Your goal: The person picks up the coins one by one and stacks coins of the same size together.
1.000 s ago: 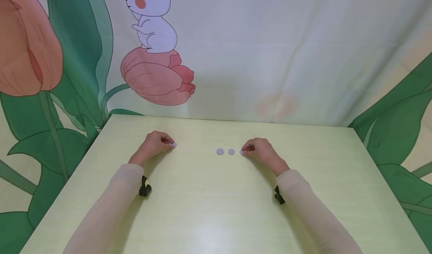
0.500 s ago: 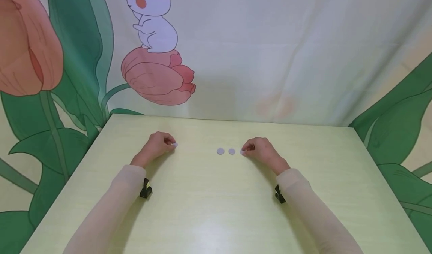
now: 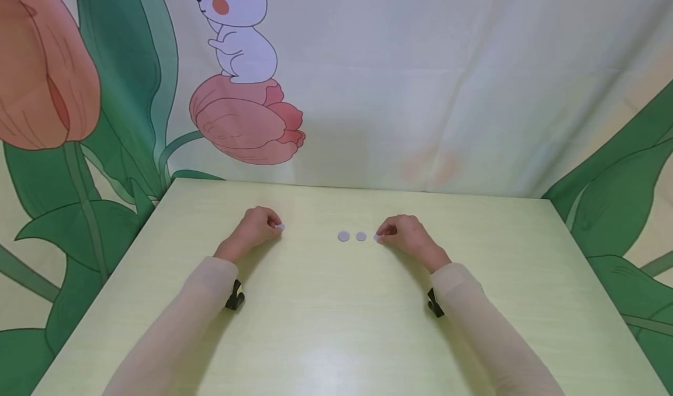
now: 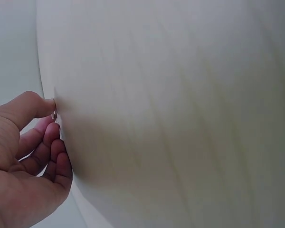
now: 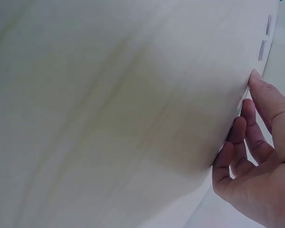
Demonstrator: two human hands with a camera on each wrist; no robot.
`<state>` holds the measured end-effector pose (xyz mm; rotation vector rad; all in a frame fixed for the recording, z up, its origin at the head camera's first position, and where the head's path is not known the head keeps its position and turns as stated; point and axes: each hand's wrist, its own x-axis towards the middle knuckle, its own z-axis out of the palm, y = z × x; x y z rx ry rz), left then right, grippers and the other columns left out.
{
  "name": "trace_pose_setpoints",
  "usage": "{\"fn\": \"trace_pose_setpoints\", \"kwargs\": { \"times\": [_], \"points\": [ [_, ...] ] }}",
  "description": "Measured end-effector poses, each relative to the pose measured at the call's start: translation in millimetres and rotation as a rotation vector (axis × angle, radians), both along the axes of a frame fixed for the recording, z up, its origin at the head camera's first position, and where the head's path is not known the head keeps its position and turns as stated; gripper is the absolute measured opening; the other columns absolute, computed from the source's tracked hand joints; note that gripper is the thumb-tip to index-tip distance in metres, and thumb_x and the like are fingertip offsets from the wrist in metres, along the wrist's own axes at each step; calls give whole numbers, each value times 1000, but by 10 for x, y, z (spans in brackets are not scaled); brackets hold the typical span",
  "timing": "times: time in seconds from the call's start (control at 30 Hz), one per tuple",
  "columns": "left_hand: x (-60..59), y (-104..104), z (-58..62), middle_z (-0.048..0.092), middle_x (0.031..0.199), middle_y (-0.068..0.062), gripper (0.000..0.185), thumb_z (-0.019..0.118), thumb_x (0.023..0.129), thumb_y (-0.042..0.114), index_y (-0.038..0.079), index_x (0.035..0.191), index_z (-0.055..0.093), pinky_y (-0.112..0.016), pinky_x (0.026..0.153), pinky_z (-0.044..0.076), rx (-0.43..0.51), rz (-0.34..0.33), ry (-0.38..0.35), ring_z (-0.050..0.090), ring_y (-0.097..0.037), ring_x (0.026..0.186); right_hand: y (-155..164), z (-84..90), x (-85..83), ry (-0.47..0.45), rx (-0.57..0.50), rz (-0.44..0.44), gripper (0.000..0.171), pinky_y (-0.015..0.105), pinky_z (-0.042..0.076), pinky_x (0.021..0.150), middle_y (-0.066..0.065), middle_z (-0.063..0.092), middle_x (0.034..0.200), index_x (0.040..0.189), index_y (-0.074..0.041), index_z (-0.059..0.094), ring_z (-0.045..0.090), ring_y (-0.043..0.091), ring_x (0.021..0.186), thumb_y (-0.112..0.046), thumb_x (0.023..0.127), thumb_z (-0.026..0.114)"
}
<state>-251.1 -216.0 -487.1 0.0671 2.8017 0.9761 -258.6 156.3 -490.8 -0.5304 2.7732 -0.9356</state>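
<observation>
Left hand (image 3: 256, 225) shifted right; discs' (image 3: 352, 236) row left-right.

We see a pale yellow-green table with a faint wood grain (image 3: 336, 326). Two small round pale grey discs (image 3: 343, 236) lie flat on it in a short row, just beside each other and not touching. Just right of that pair lies a third small pale disc (image 3: 377, 238), partly hidden under fingertips. Well to the left of the pair a fourth small pale disc (image 3: 281, 227) sits at the tabletop, also under fingertips.
</observation>
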Motion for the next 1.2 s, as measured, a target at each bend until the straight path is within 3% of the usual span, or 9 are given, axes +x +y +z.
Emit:
{"fn": "trace_pose_setpoints", "kwargs": {
  "times": [0.4, 1.2],
  "points": [
    [-23, 287, 4, 63, 94, -12, 18, 71, 94, 11, -4, 103, 70, -35, 80, 49, -34, -64, 16, 55, -24, 89, 10, -24, -16, -9, 5, -12, 11, 32, 48, 81, -1, 70, 91, 100, -12, 78, 58, 17, 86, -19, 92, 78],
    [-39, 340, 7, 65, 95, -13, 19, 72, 94, 12, -4, 104, 69, -36, 80, 50, -53, -66, 17, 57, -24, 88, -1, 11, 2, -18, 11, -15, 12, 33, 49, 84, -1, 71, 93, 101, -12, 78, 59, 17, 88, -19, 92, 78]
  ]
}}
